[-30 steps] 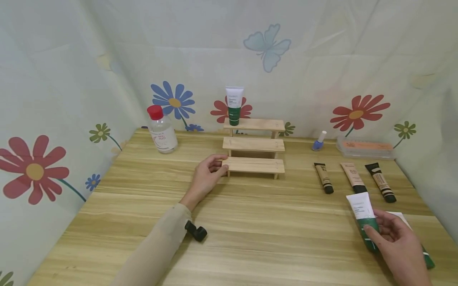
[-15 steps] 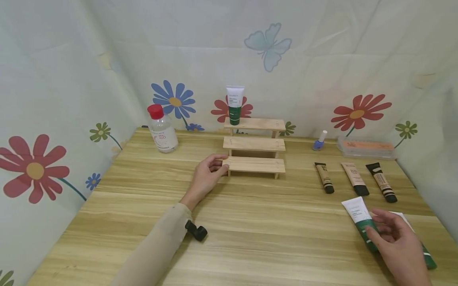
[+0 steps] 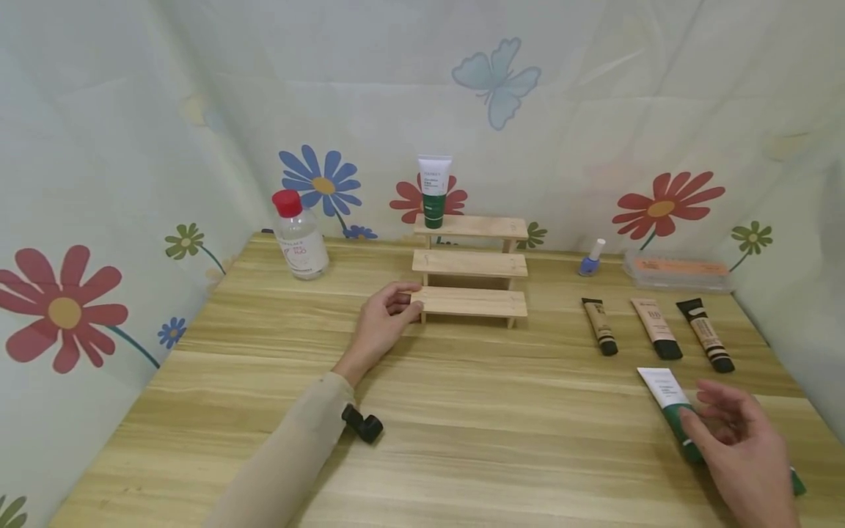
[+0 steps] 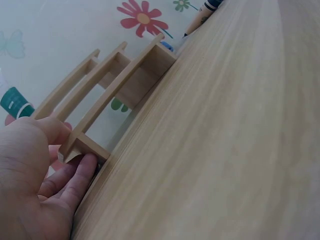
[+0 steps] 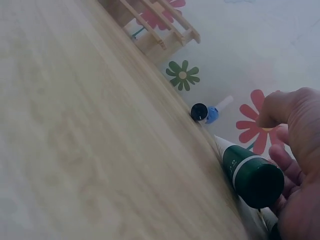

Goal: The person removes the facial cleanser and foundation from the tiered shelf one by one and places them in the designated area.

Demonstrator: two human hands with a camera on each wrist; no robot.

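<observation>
In the head view, my left hand (image 3: 381, 323) grips the left end of the lowest step of a three-tier wooden display stand (image 3: 472, 302). The left wrist view shows the thumb on top of that step (image 4: 112, 92) and fingers beneath it. A green-and-white squeeze tube (image 3: 432, 192) stands upright on the top tier. At the right, a second green-and-white tube (image 3: 668, 392) lies on the table beside my right hand (image 3: 746, 455). The right wrist view shows the thumb lifted off this tube (image 5: 242, 165), with loosely bent fingers beside it. Another green tube (image 3: 799, 482) is mostly hidden behind that hand.
Three small cosmetic tubes, a tan one (image 3: 599, 326), a pink one (image 3: 656, 328) and a black-and-beige one (image 3: 706, 334), lie right of the stand. Behind them are a blue nail polish bottle (image 3: 590, 260) and a clear case (image 3: 680, 273). A red-capped bottle (image 3: 300, 238) stands at the left.
My right hand has lowered the green-and-white tube onto the table and loosened its fingers, shifting slightly right. The left hand keeps its hold on the stand.
</observation>
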